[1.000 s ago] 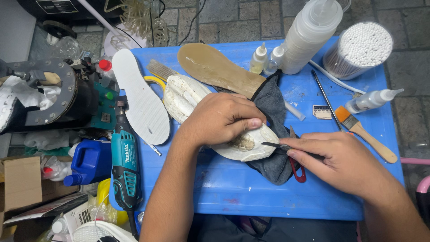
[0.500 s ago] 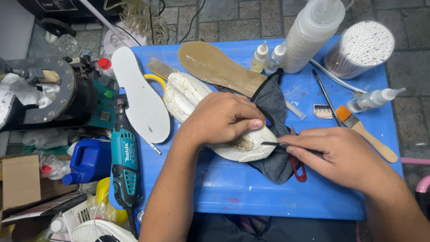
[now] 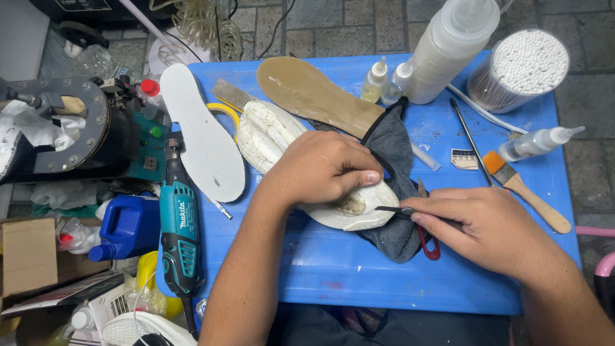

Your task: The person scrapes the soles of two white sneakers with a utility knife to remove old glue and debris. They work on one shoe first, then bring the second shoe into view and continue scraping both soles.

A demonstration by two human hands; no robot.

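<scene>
My left hand (image 3: 330, 168) presses down on a worn white shoe sole (image 3: 269, 131) that lies on a blue table (image 3: 359, 269). The sole's near end (image 3: 359, 208) shows a brownish patch. My right hand (image 3: 490, 227) pinches a thin dark blade tool (image 3: 392, 209) whose tip touches that end of the sole. A dark grey cloth (image 3: 394, 150) lies under the sole and under my right hand. Red-handled scissors (image 3: 428, 243) peek out from beneath my right hand.
A tan insole (image 3: 307, 90), a white insole (image 3: 202, 138), a teal rotary tool (image 3: 179, 224), a brush (image 3: 525, 192), squeeze bottles (image 3: 451, 45), a small dropper bottle (image 3: 538, 142) and a tub of cotton swabs (image 3: 519, 64) surround the work. A machine (image 3: 70, 134) and clutter stand left.
Hardly anything has moved: both hands keep their grip, and the blade tip has shifted very slightly along the sole's edge.
</scene>
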